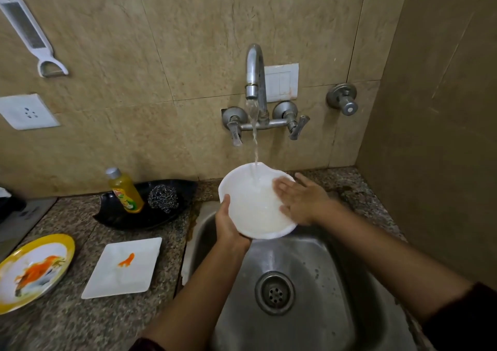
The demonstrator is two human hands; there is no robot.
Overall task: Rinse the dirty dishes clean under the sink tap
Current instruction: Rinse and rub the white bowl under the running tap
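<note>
A white plate (pixel 252 211) is held tilted over the steel sink (pixel 317 270), under water running from the wall tap (pixel 254 82). My left hand (pixel 228 224) grips the plate's lower left rim from beneath, thumb on the edge. With its fingers straight, my right hand (pixel 298 198) lies flat on the plate's right side. On the counter to the left lie a white square plate (pixel 123 267) with an orange smear and a yellow-rimmed round plate (pixel 32 270) with orange and dark residue.
A black tray (pixel 121 216) behind the square plate holds a yellow dish-soap bottle (pixel 125 189) and a steel scrubber (pixel 163 194). The tap's two lever handles (pixel 295 129) sit on the wall, a separate valve (pixel 344 100) to the right. A side wall closes in on the right.
</note>
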